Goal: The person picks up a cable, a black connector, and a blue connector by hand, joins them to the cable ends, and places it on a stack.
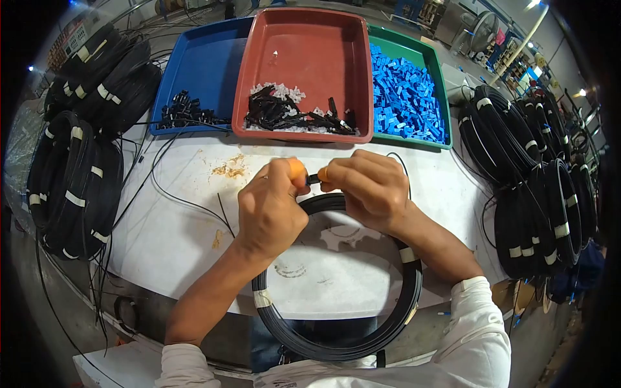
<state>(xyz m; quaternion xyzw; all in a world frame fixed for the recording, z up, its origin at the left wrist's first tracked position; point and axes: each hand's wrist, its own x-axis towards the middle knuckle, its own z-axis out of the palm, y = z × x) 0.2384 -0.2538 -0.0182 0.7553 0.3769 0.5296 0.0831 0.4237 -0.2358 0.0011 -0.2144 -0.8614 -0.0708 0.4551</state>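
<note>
A small black connector-like piece (313, 179) sits between my two hands, near the middle of the view. My left hand (268, 210) is closed on its left side, with an orange covering on a fingertip. From the other side my right hand (374, 189) pinches its right end, also with orange at a fingertip. The fingers hide most of the piece. Below both hands lies a coil of black cable (416, 284) bound with pale tape, reaching over the table's near edge. A thin black cable end curves up behind my right hand.
Behind the hands stand a blue tray (210, 61) with black parts, a red tray (310, 52) with black and clear pieces, and a green tray (435, 61) of blue connectors. Taped cable coils (77, 187) are stacked at left, more coils (533, 220) at right. Loose cables cross the white table (162, 239).
</note>
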